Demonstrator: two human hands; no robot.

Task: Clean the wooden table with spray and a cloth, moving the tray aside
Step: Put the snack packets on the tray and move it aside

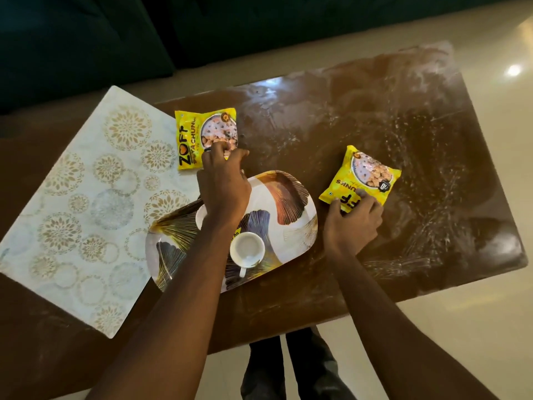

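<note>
Yellow packets (pixel 206 137) (pixel 364 176) pinched at their near edges by outstretched left hand (pixel 223 186) and right hand (pixel 353 223)

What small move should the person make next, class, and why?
Probably lift both yellow packets off the table. The left hand pinches the left packet beside the placemat; the right hand grips the right packet. White streaks still cover the wood around them, and the tray also remains.
</note>
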